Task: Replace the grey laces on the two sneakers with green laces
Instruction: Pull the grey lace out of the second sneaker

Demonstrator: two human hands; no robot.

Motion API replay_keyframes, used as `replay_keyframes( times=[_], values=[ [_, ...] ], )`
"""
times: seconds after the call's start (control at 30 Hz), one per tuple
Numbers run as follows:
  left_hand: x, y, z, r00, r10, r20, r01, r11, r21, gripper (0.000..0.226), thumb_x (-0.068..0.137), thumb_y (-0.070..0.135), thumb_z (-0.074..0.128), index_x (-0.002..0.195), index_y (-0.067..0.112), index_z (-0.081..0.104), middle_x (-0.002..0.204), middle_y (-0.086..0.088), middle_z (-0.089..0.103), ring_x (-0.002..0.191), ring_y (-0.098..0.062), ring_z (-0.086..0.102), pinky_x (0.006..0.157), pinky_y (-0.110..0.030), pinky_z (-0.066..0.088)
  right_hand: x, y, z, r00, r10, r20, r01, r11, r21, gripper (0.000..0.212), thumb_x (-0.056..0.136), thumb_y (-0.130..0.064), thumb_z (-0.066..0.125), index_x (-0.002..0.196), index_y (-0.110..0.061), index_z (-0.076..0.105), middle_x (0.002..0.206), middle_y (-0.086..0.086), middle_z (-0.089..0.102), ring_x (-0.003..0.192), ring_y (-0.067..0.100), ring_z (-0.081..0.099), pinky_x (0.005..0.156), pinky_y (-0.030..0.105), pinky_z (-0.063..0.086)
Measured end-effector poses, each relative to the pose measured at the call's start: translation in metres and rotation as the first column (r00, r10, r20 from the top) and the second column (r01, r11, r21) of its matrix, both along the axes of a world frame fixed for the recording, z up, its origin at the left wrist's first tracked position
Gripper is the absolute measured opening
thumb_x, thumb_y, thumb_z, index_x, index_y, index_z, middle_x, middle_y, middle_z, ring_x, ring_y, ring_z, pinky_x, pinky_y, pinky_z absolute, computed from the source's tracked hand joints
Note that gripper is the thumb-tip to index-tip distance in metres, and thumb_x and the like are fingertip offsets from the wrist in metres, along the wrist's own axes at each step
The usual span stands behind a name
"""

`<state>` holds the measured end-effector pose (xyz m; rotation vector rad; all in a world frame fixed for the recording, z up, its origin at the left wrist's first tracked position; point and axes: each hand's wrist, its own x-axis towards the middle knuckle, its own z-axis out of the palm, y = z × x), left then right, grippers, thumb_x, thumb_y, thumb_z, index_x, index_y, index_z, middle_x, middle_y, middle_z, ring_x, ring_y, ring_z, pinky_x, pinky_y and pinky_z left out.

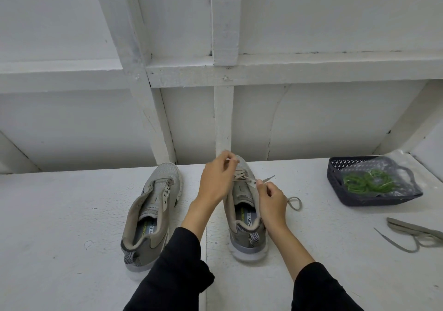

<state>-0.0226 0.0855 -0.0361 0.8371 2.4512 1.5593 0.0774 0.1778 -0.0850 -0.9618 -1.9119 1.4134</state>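
Two grey sneakers stand side by side on a white surface, toes away from me. The left sneaker [153,212] has no lace in its eyelets. The right sneaker [242,217] still carries a grey lace [293,202] across its lower eyelets, and the lace's loose ends trail off to the right. My left hand [217,181] pinches the lace near the toe end. My right hand [271,200] pinches the lace at the right eyelet row. A loose grey lace [412,232] lies at the far right. Green laces [366,182] sit coiled in a dark basket [359,198].
The basket also holds a clear plastic bag with a grey handle [407,176]. White wooden framing and a wall [223,119] rise just behind the sneakers' toes. The white surface [60,226] stretches out to the left.
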Motion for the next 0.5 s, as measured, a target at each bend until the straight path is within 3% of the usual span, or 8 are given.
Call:
replay_keyframes(
  times=[0.07,0.13,0.23,0.37,0.43,0.5],
  values=[
    [0.000,0.001,0.001,0.968,-0.079,-0.239,-0.004,0.945,-0.328,0.017,0.094,0.041,0.050,0.090,0.033,0.064,0.078,0.014,0.055,0.074,-0.004,0.053,0.063,-0.023,0.035,-0.001,0.001,-0.001,1.000,-0.005,0.000,0.005,1.000,-0.017,0.044,0.098,-0.021,0.052,0.057,-0.017,0.036,0.053,-0.004,0.036,0.052,0.009,0.032,0.046,0.017,0.027],
    [0.001,0.006,-0.006,0.921,-0.177,-0.348,-0.038,0.847,-0.530,0.024,0.094,0.047,0.051,0.103,0.033,0.069,0.097,0.005,0.057,0.097,-0.015,0.054,0.069,-0.027,0.036,-0.002,0.003,-0.003,1.000,-0.004,0.007,0.005,1.000,-0.031,0.043,0.097,-0.020,0.052,0.057,-0.017,0.036,0.053,-0.003,0.036,0.053,0.010,0.031,0.047,0.020,0.025],
    [0.003,0.009,-0.020,0.925,-0.220,-0.309,0.002,0.818,-0.575,0.029,0.098,0.042,0.048,0.111,0.024,0.067,0.112,-0.003,0.052,0.108,-0.023,0.045,0.075,-0.031,0.039,-0.002,0.005,-0.004,1.000,0.007,0.014,-0.006,0.999,-0.044,0.042,0.097,-0.019,0.051,0.058,-0.016,0.036,0.054,-0.003,0.035,0.053,0.010,0.031,0.046,0.019,0.026],
    [0.001,0.008,-0.030,0.982,-0.176,-0.064,0.152,0.951,-0.270,0.017,0.100,0.029,0.048,0.092,0.026,0.063,0.105,0.004,0.053,0.105,-0.023,0.045,0.095,-0.037,0.039,-0.002,0.006,-0.005,1.000,0.007,0.013,-0.007,0.999,-0.042,0.041,0.097,-0.018,0.051,0.059,-0.015,0.036,0.055,-0.002,0.035,0.053,0.010,0.030,0.045,0.017,0.027],
    [0.003,0.003,-0.026,0.974,-0.161,0.162,0.154,0.987,0.054,0.021,0.102,0.024,0.044,0.084,0.023,0.057,0.104,0.002,0.065,0.105,-0.018,0.059,0.094,-0.034,0.046,-0.003,0.006,-0.007,1.000,0.008,0.014,-0.007,0.999,-0.053,0.040,0.097,-0.021,0.052,0.061,-0.014,0.037,0.056,-0.002,0.036,0.054,0.010,0.031,0.046,0.019,0.026],
    [0.004,-0.002,-0.023,0.914,-0.195,0.356,0.085,0.950,0.301,0.024,0.105,0.023,0.038,0.089,0.012,0.052,0.097,0.001,0.071,0.097,-0.012,0.067,0.086,-0.026,0.052,-0.003,0.006,-0.008,1.000,0.011,0.016,-0.009,0.998,-0.063,0.039,0.097,-0.022,0.052,0.062,-0.013,0.038,0.056,-0.001,0.037,0.054,0.010,0.032,0.046,0.018,0.025]
  ],
)
